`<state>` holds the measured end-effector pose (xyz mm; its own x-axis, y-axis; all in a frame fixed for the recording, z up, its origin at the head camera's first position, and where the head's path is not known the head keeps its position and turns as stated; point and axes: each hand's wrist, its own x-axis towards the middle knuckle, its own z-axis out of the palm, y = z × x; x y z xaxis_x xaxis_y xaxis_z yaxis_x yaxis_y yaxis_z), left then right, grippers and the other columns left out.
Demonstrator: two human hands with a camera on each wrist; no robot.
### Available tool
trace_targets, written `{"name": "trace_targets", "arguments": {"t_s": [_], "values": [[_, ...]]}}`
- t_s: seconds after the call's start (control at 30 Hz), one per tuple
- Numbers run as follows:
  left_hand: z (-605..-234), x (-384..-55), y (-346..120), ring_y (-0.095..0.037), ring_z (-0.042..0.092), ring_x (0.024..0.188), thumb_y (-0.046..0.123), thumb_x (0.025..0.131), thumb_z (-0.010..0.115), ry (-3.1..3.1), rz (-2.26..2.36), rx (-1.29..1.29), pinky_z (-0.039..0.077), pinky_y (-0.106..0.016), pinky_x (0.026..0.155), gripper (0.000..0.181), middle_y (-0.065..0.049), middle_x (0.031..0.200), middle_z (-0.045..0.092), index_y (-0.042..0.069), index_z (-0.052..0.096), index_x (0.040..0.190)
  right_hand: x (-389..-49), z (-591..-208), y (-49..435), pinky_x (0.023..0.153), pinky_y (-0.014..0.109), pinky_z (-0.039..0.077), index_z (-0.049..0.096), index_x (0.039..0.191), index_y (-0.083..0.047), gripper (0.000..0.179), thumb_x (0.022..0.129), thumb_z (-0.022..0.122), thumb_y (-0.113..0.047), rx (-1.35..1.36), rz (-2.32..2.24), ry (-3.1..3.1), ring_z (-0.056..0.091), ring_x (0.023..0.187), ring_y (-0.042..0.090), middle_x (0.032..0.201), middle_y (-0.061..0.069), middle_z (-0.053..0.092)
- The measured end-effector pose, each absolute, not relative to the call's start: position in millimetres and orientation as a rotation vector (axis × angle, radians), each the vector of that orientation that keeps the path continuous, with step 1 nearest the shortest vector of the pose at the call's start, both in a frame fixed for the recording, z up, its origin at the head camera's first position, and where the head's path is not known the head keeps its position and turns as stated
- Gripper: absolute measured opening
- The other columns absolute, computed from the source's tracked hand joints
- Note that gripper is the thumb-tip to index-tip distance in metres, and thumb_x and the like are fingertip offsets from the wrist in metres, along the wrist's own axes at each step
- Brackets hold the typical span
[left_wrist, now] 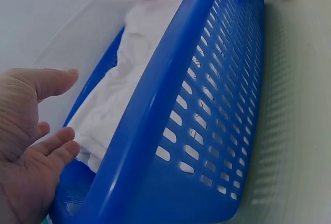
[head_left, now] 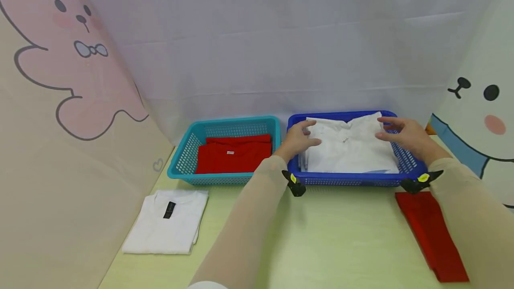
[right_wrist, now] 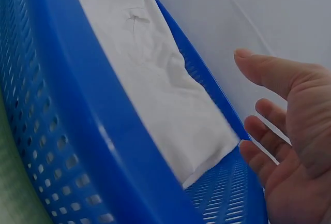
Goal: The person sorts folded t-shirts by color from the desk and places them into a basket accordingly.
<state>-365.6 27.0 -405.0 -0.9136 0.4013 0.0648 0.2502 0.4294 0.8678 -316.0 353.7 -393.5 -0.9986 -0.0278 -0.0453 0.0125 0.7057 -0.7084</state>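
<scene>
A folded white shirt (head_left: 349, 146) lies in the dark blue basket (head_left: 353, 179), covering most of its floor. My left hand (head_left: 298, 139) is over the basket's left end, fingers loosely bent beside the shirt's left edge. In the left wrist view the left hand's fingertips (left_wrist: 67, 141) are close to the cloth; whether they touch it I cannot tell. At the opposite end is my right hand (head_left: 409, 137), thumb and fingers spread apart near the shirt's upper right corner. The right wrist view shows nothing held in that hand (right_wrist: 295, 141).
Left of the blue basket stands a teal basket (head_left: 180, 171) with folded red shirts (head_left: 233, 159) inside. A folded white shirt with a black label (head_left: 164, 226) lies on the table at left. Folded red cloth (head_left: 433, 240) lies at right, partly behind the right sleeve. A white curtain hangs behind.
</scene>
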Motion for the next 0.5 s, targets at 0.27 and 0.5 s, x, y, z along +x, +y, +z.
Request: {"name": "trace_targets", "arguments": {"t_s": [0.27, 0.5], "values": [[-395.1, -360.7, 23.2, -0.02, 0.025, 0.143, 0.056, 0.08, 0.07, 2.809, 1.157, 0.684, 0.034, -0.046, 0.108, 0.078, 0.004, 0.156, 0.028, 0.026, 0.043, 0.146, -311.9, -387.3, 352.7, 0.095, 0.078, 0.017, 0.027, 0.152, -0.011, 0.096, 0.081, 0.063, -0.064, -0.013, -1.049, 2.951, 0.007, 0.137, 0.055, 0.154, 0.031, 0.01], [-386.4, -352.8, 14.8, -0.027, 0.005, 0.147, 0.074, 0.079, 0.055, 2.964, 0.733, 0.782, 0.015, -0.055, 0.114, 0.09, -0.004, 0.161, 0.013, 0.034, 0.024, 0.153, -306.2, -388.5, 348.4, 0.097, 0.078, 0.012, 0.018, 0.154, -0.011, 0.096, 0.084, 0.065, -0.057, -0.163, -0.863, 3.052, -0.002, 0.139, 0.052, 0.155, 0.029, 0.002]]}}
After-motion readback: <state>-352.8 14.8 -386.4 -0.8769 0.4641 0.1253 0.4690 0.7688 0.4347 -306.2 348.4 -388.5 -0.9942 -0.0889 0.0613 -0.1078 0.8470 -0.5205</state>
